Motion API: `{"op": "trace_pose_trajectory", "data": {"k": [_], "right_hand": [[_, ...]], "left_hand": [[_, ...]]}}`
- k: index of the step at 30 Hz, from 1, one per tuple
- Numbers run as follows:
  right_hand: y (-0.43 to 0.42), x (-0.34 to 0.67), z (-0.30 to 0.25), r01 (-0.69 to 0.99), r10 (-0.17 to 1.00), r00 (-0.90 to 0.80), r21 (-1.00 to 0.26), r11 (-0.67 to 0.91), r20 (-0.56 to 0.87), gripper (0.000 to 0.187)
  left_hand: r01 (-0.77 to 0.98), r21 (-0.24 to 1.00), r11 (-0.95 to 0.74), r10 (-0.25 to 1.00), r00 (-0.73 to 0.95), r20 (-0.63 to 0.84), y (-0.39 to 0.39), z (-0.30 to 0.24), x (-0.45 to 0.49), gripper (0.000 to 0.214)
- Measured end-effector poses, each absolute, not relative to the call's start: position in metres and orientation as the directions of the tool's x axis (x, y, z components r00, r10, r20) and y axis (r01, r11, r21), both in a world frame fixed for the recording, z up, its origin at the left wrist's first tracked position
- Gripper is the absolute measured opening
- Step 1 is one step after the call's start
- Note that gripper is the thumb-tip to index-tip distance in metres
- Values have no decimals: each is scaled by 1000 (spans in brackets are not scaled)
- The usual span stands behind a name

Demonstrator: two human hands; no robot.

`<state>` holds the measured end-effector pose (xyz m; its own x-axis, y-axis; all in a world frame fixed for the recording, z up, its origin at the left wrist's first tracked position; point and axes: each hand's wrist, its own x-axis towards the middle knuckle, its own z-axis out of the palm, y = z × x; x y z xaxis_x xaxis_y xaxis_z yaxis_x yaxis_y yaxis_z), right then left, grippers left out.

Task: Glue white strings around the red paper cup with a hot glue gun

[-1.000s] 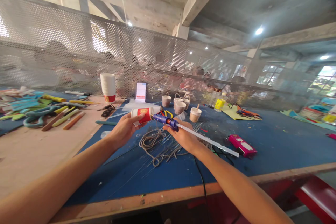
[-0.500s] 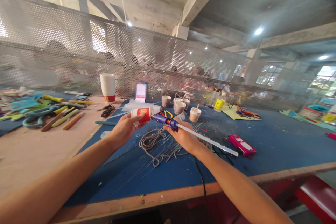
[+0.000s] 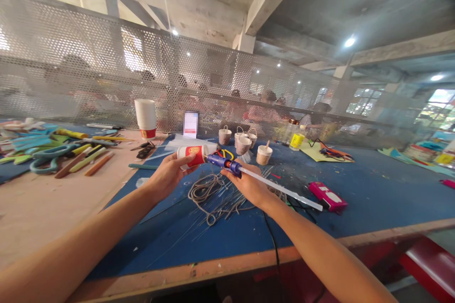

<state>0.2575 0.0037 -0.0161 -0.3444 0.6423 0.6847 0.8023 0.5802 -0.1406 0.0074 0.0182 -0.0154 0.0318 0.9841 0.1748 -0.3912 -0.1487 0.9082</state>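
Observation:
My left hand [image 3: 169,173] is closed around a white and red paper cup [image 3: 194,155], which lies on its side in the air. In my right hand [image 3: 249,184] is a purple hot glue gun [image 3: 223,163], its nozzle at the base end of the cup; whether the two touch is hard to tell. A long white glue stick [image 3: 280,187] juts from the gun's back toward the lower right. Below the hands, a coil of grey cord [image 3: 204,194] lies among thin wires [image 3: 223,208] on the blue mat [image 3: 152,246]. Yellow-handled scissors [image 3: 226,154] show just behind the gun.
Several small cord-handled buckets [image 3: 243,144] and a cup with a stick [image 3: 264,155] stand behind my hands. A phone [image 3: 191,124] and a cup stack [image 3: 145,116] are at the back. Clay tools [image 3: 85,158] lie left, a magenta box [image 3: 327,196] right.

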Motion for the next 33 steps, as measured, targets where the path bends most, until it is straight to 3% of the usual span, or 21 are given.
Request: {"op": "trace_pose_trajectory", "data": {"k": [33], "right_hand": [[7, 259, -17, 821, 641, -311, -141, 553, 702, 35]], "left_hand": [[-359, 923, -139, 987, 28, 160, 18, -17, 9, 24]]}}
